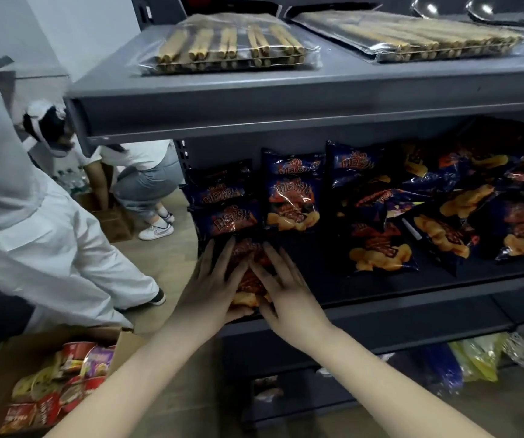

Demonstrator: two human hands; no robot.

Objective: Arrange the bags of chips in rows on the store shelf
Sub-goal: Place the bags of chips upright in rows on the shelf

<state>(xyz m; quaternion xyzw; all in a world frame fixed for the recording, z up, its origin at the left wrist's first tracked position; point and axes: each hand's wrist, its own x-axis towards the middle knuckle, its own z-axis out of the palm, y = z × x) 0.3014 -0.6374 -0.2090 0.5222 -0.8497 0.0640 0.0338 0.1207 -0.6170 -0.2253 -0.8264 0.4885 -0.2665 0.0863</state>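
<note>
A dark blue and orange bag of chips (pixel 249 273) lies flat at the front left of the middle shelf (pixel 412 298). My left hand (pixel 213 279) lies on its left side and my right hand (pixel 286 286) on its right, fingers straight on the bag, thumbs at its front edge. Behind it, bags of the same kind overlap in a left row (pixel 225 210) and a second row (pixel 292 197). To the right, several more bags (pixel 444 210) lie in a loose jumble.
The upper shelf (pixel 254 90) holds two clear packs of biscuit sticks (pixel 232 45). A cardboard box (pixel 11 368) of snack cups stands on the floor at lower left. Two people (pixel 49 235) bend over boxes at left. Yellow packets (pixel 481 358) lie on the shelf below.
</note>
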